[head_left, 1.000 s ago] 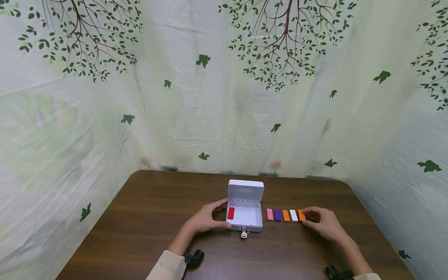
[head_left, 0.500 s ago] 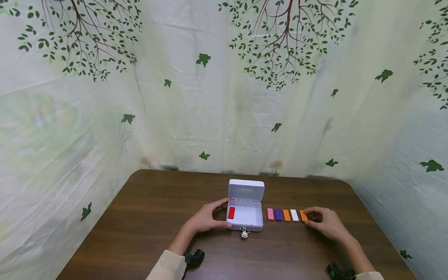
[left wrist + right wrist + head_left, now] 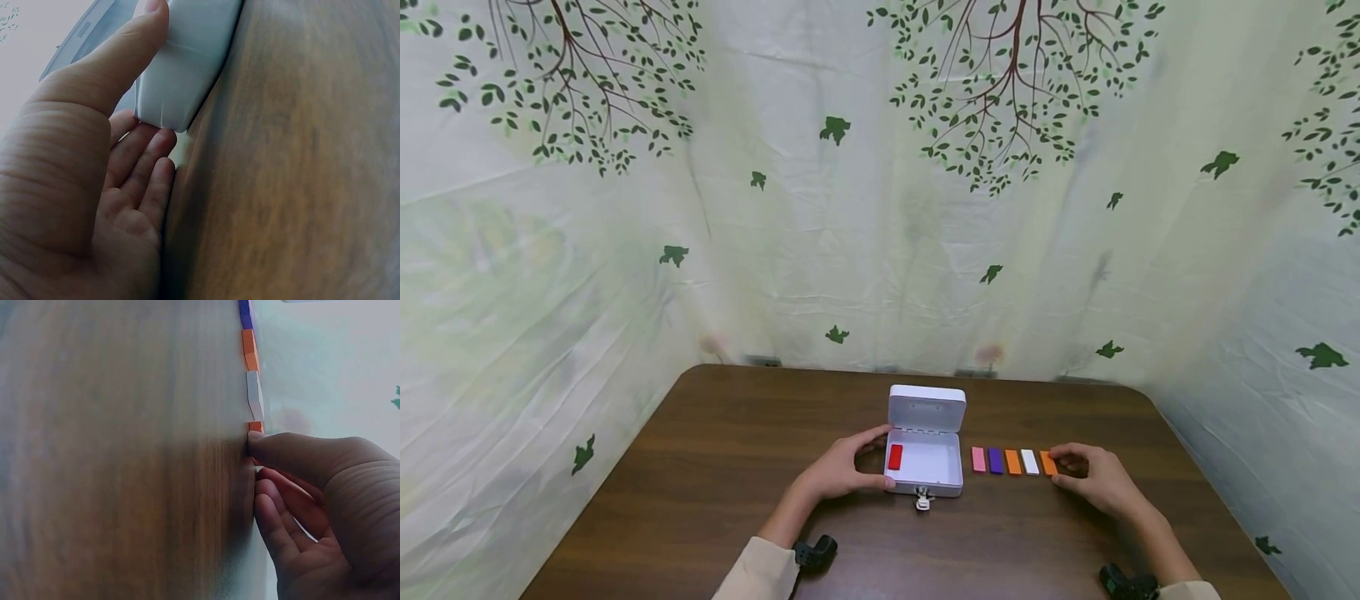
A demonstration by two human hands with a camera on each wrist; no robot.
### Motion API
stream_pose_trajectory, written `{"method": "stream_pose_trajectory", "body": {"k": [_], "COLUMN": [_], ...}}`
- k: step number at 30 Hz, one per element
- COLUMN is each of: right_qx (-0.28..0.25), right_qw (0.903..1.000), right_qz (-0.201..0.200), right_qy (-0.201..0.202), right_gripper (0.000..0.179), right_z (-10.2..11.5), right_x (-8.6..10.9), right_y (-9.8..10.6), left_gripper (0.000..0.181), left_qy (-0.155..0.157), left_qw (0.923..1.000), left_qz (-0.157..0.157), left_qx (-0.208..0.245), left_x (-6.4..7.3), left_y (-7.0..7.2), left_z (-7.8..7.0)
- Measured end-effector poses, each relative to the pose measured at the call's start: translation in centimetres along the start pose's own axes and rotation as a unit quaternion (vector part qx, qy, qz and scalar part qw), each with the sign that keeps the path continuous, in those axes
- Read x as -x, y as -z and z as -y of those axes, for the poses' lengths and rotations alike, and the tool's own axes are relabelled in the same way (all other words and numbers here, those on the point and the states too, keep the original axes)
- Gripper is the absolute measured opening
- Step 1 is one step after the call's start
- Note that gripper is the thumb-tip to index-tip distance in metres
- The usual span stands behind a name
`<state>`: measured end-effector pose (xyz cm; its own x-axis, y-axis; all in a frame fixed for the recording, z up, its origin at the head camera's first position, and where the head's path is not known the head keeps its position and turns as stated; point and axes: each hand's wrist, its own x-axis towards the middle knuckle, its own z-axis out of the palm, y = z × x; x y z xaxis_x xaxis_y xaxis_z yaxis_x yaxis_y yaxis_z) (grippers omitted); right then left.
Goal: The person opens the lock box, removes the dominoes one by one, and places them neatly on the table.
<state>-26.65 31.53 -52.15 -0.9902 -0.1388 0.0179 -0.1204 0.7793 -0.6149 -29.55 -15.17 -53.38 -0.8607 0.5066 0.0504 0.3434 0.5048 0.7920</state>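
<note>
A white box [image 3: 925,488] with its lid [image 3: 927,408] raised stands on the table, and a red block [image 3: 895,457] lies inside at its left. My left hand [image 3: 842,467] holds the box by its left side, thumb at the front corner and fingers toward the back; the left wrist view shows the thumb on the box wall [image 3: 187,62]. At the right end of a row of blocks, my right hand [image 3: 1097,479] pinches an orange block [image 3: 1048,462] on the table. In the right wrist view my thumb covers much of that orange block [image 3: 255,426].
Left of the held block, a white block [image 3: 1030,462], another orange block [image 3: 1012,462], a purple block [image 3: 996,461] and a pink block [image 3: 978,460] lie in line. A metal latch [image 3: 922,500] hangs at the box's front. A leaf-patterned curtain [image 3: 880,208] surrounds the brown table [image 3: 737,433].
The orange block in my right hand has shifted very slightly right, and its gap from the white block is a little wider. My left hand and the box have stayed put.
</note>
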Motion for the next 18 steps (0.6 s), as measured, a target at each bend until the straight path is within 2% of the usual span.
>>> {"method": "stream_pose_trajectory", "body": {"k": [10, 18], "right_qx": [-0.005, -0.018], "right_qw": [0.9999, 0.9998], "right_qz": [-0.001, 0.006], "right_qy": [-0.012, 0.004], "right_gripper": [0.043, 0.047], "right_z": [0.17, 0.34], "right_x": [-0.08, 0.2], "right_y": [0.16, 0.52], "left_gripper": [0.092, 0.093], "left_qy": [0.0, 0.0], "left_qw": [1.0, 1.0], "left_qz": [0.0, 0.0], "left_qx": [0.0, 0.0], "left_x": [-0.15, -0.05], "left_y": [0.16, -0.02], "left_z": [0.04, 0.14]}}
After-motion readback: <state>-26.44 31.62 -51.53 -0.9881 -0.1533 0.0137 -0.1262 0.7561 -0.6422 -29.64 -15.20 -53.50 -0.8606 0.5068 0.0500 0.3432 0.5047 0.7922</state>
